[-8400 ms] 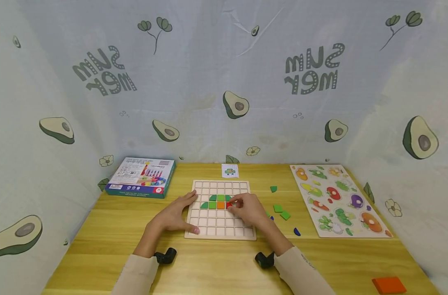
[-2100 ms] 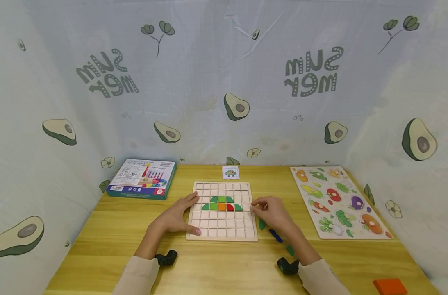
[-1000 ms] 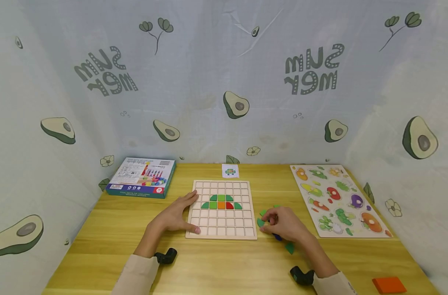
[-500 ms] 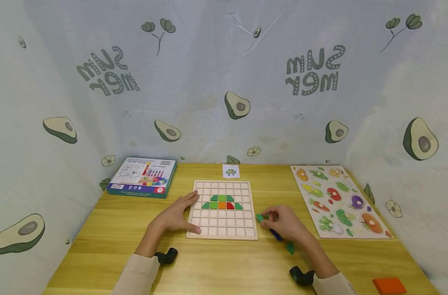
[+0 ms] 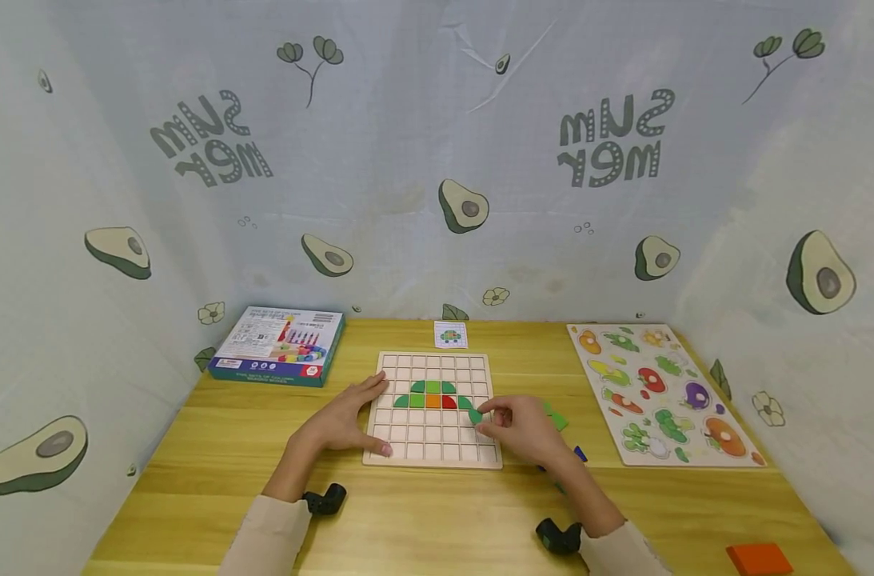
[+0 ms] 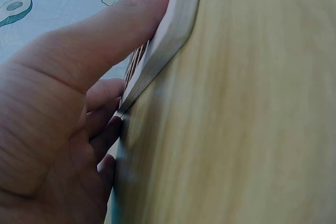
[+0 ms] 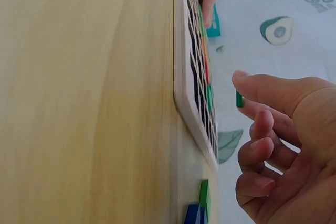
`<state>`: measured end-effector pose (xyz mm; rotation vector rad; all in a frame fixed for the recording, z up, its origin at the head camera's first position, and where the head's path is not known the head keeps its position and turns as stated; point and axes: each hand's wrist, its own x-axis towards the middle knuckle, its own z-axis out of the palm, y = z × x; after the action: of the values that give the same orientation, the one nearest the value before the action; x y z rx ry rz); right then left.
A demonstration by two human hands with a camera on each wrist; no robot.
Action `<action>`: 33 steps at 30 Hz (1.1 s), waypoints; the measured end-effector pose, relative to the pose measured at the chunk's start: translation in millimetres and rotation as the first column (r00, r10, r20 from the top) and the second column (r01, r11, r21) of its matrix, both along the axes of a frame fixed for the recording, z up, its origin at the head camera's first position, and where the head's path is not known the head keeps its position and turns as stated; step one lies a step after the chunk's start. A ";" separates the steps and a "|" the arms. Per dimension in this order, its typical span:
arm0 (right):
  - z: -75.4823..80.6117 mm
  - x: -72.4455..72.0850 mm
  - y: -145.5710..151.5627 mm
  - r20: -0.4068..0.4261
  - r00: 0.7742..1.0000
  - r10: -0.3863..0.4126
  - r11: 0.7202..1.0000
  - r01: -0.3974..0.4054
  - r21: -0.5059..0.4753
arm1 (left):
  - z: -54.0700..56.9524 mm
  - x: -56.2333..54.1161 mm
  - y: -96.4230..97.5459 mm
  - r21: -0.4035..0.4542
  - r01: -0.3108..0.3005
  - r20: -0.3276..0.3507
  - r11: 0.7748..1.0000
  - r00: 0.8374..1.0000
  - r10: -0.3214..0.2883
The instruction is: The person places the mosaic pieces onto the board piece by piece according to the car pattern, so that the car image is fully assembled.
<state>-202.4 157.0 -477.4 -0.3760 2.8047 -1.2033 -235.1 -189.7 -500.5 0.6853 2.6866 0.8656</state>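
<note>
My left hand [image 5: 343, 420] rests on the left side of the gridded wooden board [image 5: 397, 452], thumb on top near the front corner and fingers along the edge. Between thumb and forefinger, my right hand [image 5: 519, 428] pinches a green quarter-circle tile [image 5: 475, 417] above the right part of the grid. The right wrist view shows that tile [image 7: 239, 99] edge-on at the fingertips. Two rows of tiles lie in the grid: green quarter circles, light green squares [image 5: 433, 387], an orange square [image 5: 433, 402] and a red tile [image 5: 448, 402].
Loose light green tiles [image 5: 557, 418] and blue tiles [image 5: 580, 454] lie right of the board, partly behind my right forearm. Behind it is a small picture card [image 5: 451, 334]. A boxed toy [image 5: 278, 346] stands left, a vegetable puzzle board [image 5: 660, 392] right, an orange block [image 5: 759, 558] front right.
Since 8.4 seconds ago, a green quarter circle has joined the lower row's right end. My right hand has just moved left from the loose tiles with another; my left hand stays put.
</note>
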 end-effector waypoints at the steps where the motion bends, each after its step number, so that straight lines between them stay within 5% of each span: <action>1: 0.2 -0.5 -3.4 0.001 1.000 0.002 1.000 -0.002 0.000 | 0.0 -0.1 0.0 0.001 0.000 0.000 1.000 1.000 0.000; 10: 0.0 -5.5 -31.0 -0.055 0.993 0.109 0.993 -0.111 -0.037 | 0.2 -1.2 0.3 -0.002 0.005 0.002 1.000 1.000 -0.005; 33: -17.8 -19.1 -92.2 -0.048 0.983 0.178 0.981 -0.181 -0.067 | -1.1 0.3 1.3 -0.001 -0.020 0.011 1.000 1.000 0.020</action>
<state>-221.5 64.8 -495.2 -0.6505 2.6969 -1.2705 -234.8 -188.4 -501.5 0.6533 2.6883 0.8702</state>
